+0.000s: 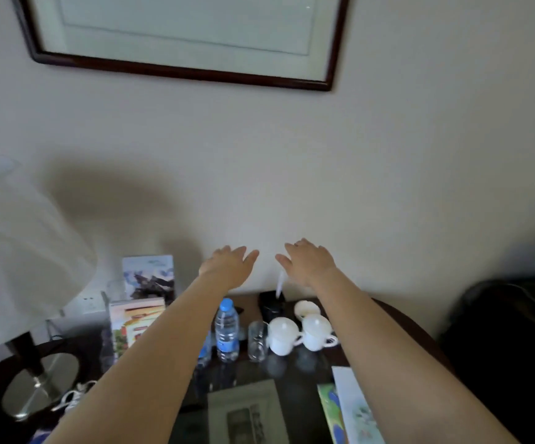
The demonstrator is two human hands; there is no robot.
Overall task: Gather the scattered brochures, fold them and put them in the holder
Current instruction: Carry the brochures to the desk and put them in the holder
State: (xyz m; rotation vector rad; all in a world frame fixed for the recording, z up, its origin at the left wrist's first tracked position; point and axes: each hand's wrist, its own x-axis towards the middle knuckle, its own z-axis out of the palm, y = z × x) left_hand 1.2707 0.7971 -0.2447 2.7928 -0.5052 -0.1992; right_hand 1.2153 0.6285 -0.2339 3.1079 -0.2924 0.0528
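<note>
arms: both stretched forward, palms down, over the table [308, 376] | left hand [227, 265], right hand [308, 262]: fingers straight, relaxed, holding nothing, close together before the wall | lamp shade [19, 251] crowds the left edge | holder [106, 315] far left, standing brochures [138, 322] inside | loose brochures [352, 408] flat by the right edge | bottle [226, 328], cups [284, 334] between the forearms

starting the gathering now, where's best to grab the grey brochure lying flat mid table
Probably its far right corner, coming from above with the right hand. The grey brochure lies flat on the glass tabletop, so no edge is raised; a fingertip must lift the corner before pinching. That corner sits apart from the cups and the green brochure.
</note>
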